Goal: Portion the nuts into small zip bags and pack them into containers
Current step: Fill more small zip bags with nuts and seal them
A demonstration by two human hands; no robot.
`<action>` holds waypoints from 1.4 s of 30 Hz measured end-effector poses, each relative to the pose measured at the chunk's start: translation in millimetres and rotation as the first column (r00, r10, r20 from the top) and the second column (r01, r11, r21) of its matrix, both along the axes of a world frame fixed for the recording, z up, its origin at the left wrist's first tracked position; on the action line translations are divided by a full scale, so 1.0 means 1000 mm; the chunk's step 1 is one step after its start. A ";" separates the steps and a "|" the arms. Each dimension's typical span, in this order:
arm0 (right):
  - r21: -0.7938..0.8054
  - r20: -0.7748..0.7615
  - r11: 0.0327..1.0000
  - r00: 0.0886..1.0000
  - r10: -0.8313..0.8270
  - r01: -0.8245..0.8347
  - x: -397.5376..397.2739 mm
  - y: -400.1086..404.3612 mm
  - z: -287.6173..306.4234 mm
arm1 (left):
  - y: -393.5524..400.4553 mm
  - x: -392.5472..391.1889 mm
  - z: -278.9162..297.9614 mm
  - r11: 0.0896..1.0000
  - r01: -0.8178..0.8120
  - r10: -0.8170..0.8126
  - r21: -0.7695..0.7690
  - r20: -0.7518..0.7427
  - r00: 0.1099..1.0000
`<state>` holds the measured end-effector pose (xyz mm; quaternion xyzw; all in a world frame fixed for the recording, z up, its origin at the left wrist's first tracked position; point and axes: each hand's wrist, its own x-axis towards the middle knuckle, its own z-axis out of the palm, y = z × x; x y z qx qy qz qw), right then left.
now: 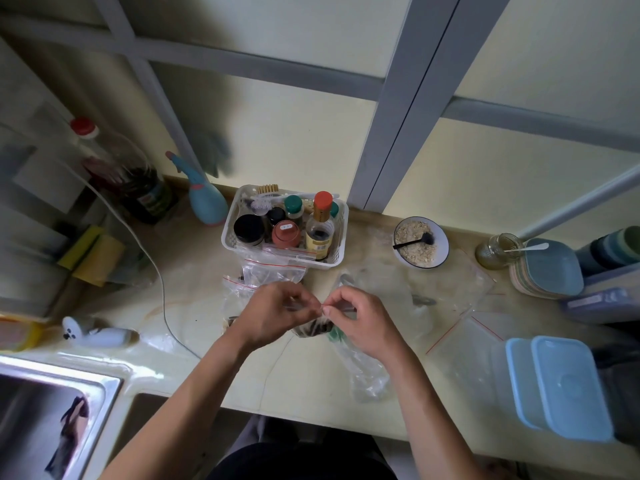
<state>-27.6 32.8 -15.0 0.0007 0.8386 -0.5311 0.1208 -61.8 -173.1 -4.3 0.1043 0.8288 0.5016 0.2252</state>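
My left hand [273, 311] and my right hand [356, 315] pinch the top edge of a small clear zip bag [313, 329] between them, above the counter's middle. Dark nuts show in the bag's bottom, partly hidden by my fingers. Behind my left hand lie other small zip bags [268, 270] with red seal strips, some holding dark nuts. Empty zip bags [464, 336] lie to the right. Two containers with light blue lids [557, 386] stand at the right front. A bowl [420, 241] of pale chopped nuts with a black spoon sits at the back right.
A white basket [284, 230] of bottles and jars stands at the back centre. A steel sink [45, 407] is at the front left. A glass jar [498, 251] and stacked plates [550, 271] are at the right. A loose clear plastic bag [367, 372] lies under my right wrist.
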 end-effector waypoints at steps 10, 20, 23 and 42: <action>0.174 -0.105 0.983 0.994 -0.043 0.061 -0.001 -0.009 -0.009 | 0.006 0.004 -0.001 0.997 -0.072 0.070 -0.039 -0.049 0.996; -0.028 0.044 0.996 0.995 -0.088 0.090 -0.001 -0.003 -0.008 | 0.005 0.006 0.004 0.994 -0.099 0.098 0.054 0.032 0.995; -0.109 0.120 0.991 0.990 -0.068 0.081 -0.002 0.007 -0.009 | 0.002 0.005 0.002 0.994 -0.072 0.069 0.076 0.041 0.997; 0.112 -0.008 0.978 0.984 -0.177 0.177 -0.002 -0.010 -0.013 | 0.018 0.005 -0.005 0.995 -0.077 0.068 -0.068 -0.125 0.990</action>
